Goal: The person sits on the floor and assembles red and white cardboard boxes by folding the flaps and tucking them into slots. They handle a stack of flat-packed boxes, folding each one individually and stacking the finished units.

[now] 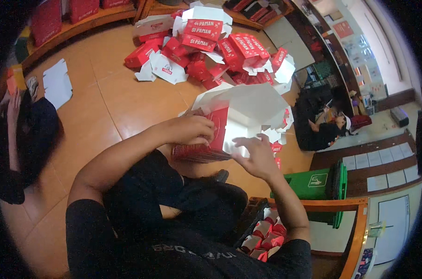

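Observation:
In front of my lap stands a red cardboard box [218,121] with a white inside, its top flaps raised and spread. My left hand [194,130] lies at its left side, fingers curled over the red panel and gripping it. My right hand [256,156] is at the box's near right edge, fingers apart and slightly blurred. It holds nothing that I can see. The lower side of the box shows several stripe-like edges; I cannot tell whether other cartons lie stacked there.
Beyond the box, a heap of red and white boxes [201,42] covers the floor. A flat white card [57,83] lies left, near another person's arm [13,130]. Right are a green bin [308,183], a wooden frame [355,232], small red-white packs [269,235] and a seated person [329,132].

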A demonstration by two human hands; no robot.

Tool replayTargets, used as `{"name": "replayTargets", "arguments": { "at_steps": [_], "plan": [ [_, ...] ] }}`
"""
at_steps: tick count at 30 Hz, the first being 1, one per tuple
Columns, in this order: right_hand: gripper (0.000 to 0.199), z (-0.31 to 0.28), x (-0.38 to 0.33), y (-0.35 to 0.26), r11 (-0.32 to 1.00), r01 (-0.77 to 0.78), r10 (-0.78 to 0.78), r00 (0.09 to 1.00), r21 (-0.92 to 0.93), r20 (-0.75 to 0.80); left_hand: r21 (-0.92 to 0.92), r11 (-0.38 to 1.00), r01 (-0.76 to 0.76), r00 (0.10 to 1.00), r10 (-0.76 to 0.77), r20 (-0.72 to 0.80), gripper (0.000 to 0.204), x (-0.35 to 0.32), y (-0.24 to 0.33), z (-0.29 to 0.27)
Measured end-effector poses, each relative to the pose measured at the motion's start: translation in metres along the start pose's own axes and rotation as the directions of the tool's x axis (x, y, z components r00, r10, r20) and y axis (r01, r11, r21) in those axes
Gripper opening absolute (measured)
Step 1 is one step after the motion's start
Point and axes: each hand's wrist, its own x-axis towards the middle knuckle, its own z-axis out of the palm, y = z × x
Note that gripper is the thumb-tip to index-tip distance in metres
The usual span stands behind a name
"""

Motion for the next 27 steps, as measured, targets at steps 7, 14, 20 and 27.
{"name": "replayTargets", "arguments": {
  "at_steps": [7,14,20,27],
  "plan": [
    [0.042,0.017,0.086,-0.024,0.780,-0.479,0.428,0.878,0.403,0.214,0.025,0.999,-0.020,0.999,0.019,0.033,0.016,0.001,-0.003,0.007],
    [0.044,0.017,0.099,-0.016,0.891,-0.405,0.351,0.902,0.206,0.253,0.661,0.745,-0.089,0.969,0.219,-0.116,0.014,0.004,-0.018,0.007],
    [0.048,0.021,0.108,-0.013,0.903,-0.402,0.326,0.871,0.152,0.368,0.638,0.770,0.004,0.957,0.183,-0.227,0.010,0.007,-0.032,0.022],
    [0.052,0.019,0.108,-0.003,0.780,-0.570,0.383,0.761,0.259,0.524,0.523,0.850,0.059,0.966,0.084,-0.245,0.012,0.004,-0.033,0.021]
  ]
}}
